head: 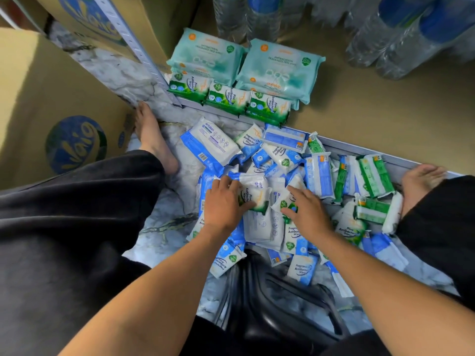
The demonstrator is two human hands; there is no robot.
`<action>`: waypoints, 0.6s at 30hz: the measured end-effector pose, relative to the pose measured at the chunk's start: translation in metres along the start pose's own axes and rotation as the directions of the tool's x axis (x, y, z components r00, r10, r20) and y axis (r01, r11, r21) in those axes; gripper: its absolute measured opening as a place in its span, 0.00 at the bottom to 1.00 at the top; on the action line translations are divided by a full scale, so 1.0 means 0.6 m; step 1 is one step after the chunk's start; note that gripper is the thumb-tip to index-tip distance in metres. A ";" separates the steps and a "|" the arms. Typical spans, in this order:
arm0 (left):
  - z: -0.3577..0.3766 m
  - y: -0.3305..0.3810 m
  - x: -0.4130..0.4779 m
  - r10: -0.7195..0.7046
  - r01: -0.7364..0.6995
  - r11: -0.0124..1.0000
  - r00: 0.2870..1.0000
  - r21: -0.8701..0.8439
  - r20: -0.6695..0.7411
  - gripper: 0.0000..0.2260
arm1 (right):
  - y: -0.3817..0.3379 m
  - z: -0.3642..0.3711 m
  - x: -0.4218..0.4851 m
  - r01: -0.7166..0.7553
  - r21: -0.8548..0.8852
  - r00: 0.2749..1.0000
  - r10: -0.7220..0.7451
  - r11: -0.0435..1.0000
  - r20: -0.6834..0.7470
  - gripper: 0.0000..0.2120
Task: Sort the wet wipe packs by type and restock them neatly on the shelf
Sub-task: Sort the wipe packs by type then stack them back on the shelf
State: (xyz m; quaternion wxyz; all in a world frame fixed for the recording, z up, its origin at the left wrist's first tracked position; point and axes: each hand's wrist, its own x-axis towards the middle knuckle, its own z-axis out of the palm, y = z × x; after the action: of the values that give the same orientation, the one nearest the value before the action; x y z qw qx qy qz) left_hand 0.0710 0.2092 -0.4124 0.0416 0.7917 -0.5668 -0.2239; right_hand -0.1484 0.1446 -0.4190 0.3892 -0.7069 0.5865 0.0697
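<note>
A loose pile of wet wipe packs (pixel 303 176), blue-and-white and green-and-white, lies on the marble floor between my feet. My left hand (pixel 224 203) grips a green pine wipes pack (pixel 255 197) on top of the pile. My right hand (pixel 307 210) rests with spread fingers on another small green-marked pack (pixel 282 201) beside it. On the low shelf (pixel 372 116) stand two stacks of large teal antibacterial packs (pixel 244 64). Three green pine packs (pixel 228 97) sit in a row in front of them at the shelf edge.
Cardboard boxes (pixel 51 119) stand at the left behind a metal shelf upright (pixel 138 52). Wrapped water bottles (pixel 401 34) lie at the back right of the shelf. My bare feet (pixel 154 140) flank the pile, and a black bag (pixel 277 299) lies near me.
</note>
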 end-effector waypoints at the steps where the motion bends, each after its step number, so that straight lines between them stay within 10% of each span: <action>1: 0.002 -0.001 -0.002 0.016 -0.016 1.000 1.000 -0.026 -0.015 0.24 | 0.000 0.006 -0.003 -0.017 0.013 0.999 0.018 1.000 -0.043 0.32; 7: 0.016 -0.011 -0.017 0.237 -0.238 0.965 0.971 -0.108 -0.016 0.22 | 0.032 -0.002 -0.002 0.186 -0.244 0.980 -0.197 0.952 -0.021 0.32; 18: 0.008 -0.015 -0.006 0.196 -0.189 0.971 0.980 -0.147 0.039 0.26 | 0.036 -0.028 0.032 0.277 -0.391 0.957 -0.287 0.878 0.036 0.35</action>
State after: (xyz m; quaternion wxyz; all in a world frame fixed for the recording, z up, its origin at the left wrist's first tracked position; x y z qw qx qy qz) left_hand 0.0762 0.2167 -0.4187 0.1047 0.7218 -0.6243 -0.2798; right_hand -0.1676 0.1190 -0.4280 0.2392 -0.8488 0.4560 0.1199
